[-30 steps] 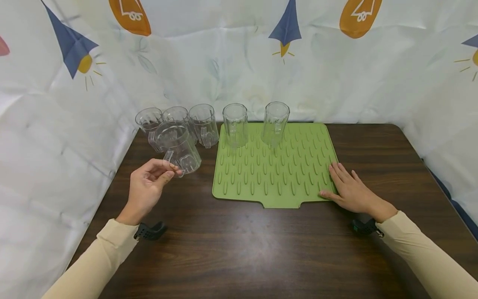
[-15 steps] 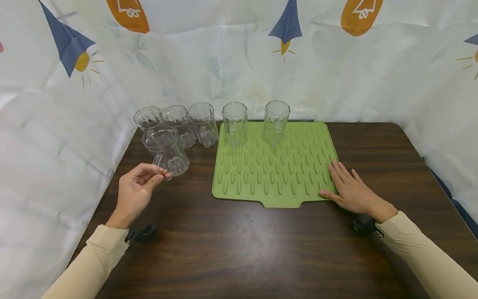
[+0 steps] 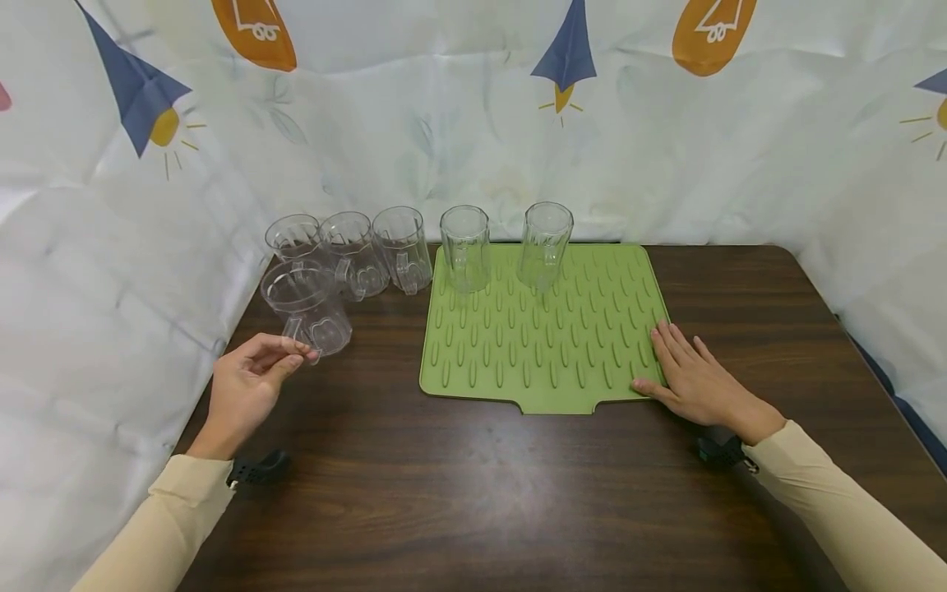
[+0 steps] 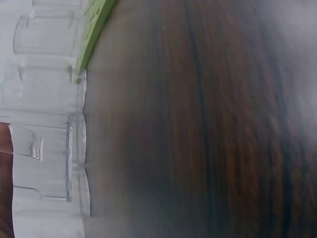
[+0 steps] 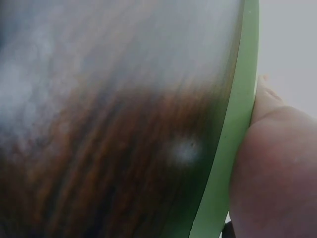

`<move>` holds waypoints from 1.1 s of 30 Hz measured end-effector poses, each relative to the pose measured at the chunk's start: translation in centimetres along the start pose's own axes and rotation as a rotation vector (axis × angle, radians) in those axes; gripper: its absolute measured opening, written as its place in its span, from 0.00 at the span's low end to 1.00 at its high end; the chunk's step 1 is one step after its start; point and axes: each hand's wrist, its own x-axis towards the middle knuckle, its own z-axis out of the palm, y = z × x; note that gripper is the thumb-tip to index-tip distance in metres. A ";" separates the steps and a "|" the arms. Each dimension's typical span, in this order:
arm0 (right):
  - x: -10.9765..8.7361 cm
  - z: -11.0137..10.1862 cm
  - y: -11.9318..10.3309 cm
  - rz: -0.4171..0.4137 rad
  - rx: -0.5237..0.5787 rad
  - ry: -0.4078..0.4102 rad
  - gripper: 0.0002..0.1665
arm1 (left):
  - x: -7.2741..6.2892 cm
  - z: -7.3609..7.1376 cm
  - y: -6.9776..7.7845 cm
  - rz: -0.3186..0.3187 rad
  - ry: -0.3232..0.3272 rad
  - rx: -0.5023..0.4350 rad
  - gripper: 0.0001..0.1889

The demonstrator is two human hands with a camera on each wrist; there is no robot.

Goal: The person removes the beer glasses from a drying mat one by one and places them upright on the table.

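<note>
My left hand (image 3: 247, 393) pinches the handle of a clear mug (image 3: 328, 322) at the left of the table. The mug is upright with a slight tilt; in the left wrist view its base (image 4: 69, 158) looks a little above the table. Close behind it stand several clear mugs in a row, among them a middle mug (image 3: 362, 263) and a right mug (image 3: 405, 255). My right hand (image 3: 699, 382) rests with spread fingers on the right front corner of a green ribbed mat (image 3: 555, 399). The right wrist view shows part of that hand (image 5: 277, 168) against the mat's edge (image 5: 237, 109).
Two clear mugs stand upright along the back of the mat, a left one (image 3: 466, 251) and a right one (image 3: 546, 247). The dark wooden table (image 3: 481, 501) carries everything. White printed cloth (image 3: 385, 107) hangs behind it and at both sides.
My left hand has carried the mug left and slightly toward me, away from the mat and in front of the leftmost mugs. My right hand has stayed on the mat.
</note>
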 end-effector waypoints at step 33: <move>-0.1 -0.2 -0.5 -0.001 -0.021 0.002 0.58 | -0.8 -2.4 -2.0 -0.064 0.059 0.123 0.07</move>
